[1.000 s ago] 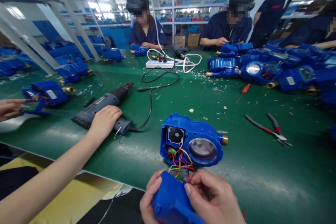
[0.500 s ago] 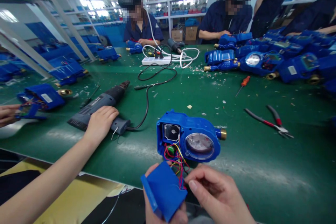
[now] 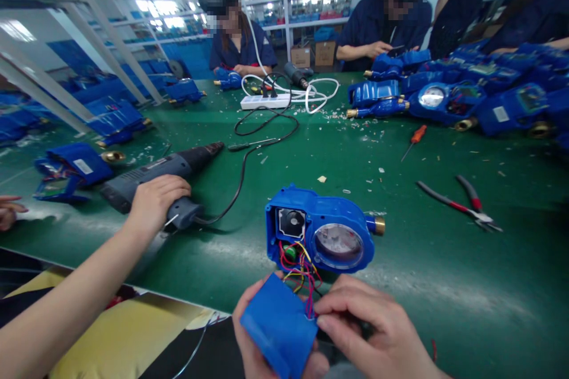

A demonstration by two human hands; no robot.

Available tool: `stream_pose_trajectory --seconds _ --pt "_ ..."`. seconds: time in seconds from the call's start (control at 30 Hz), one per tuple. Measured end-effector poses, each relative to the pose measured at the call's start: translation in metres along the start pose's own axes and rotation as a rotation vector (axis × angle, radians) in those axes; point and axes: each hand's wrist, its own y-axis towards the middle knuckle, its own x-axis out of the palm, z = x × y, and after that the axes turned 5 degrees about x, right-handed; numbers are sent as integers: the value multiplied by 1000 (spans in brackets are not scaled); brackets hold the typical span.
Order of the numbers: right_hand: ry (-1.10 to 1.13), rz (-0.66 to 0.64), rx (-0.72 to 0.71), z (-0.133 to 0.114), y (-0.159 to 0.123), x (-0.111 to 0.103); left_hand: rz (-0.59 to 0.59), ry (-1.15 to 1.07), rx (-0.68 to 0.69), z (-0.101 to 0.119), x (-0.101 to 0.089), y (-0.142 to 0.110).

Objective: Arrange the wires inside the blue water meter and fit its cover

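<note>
My left hand (image 3: 249,323) is wrapped round a blue plastic cover (image 3: 278,325), tilted at the front edge of the table. Thumb and fingertips of my right hand (image 3: 368,325) are closed at the cover's right corner, on the thin red wires (image 3: 310,302) that run there. These wires, with yellow and black ones, lead into the open compartment of a blue water meter (image 3: 320,204). The meter lies just beyond my hands, with a round clear window (image 3: 338,247) and a brass fitting (image 3: 379,225). My fingers hide the wire ends.
A co-worker's hand (image 3: 162,201) grips a heat gun (image 3: 137,180) on my left. Pliers (image 3: 471,207) and an orange screwdriver (image 3: 414,141) lie right. Behind are a power strip (image 3: 262,102), looped cables and piled blue meters (image 3: 480,89). People sit across the table.
The co-worker's hand has lifted and shifted the heat gun leftward. Another hand at far left has let go of a meter. My right fingers have closed in on the wires at the cover.
</note>
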Motion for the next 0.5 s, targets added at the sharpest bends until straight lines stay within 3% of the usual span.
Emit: stream_pose_trajectory --seconds 0.17,0.3,0.4,0.5 --pt "-92 38 -130 0 5 -1 73 176 330 -10 -2 5" --pt "-41 50 -46 1 4 1 116 173 461 -13 3 8" --pt "-3 56 50 6 2 3 109 191 499 -13 3 9" --pt "-12 55 45 14 0 6 100 259 432 -12 -6 10"
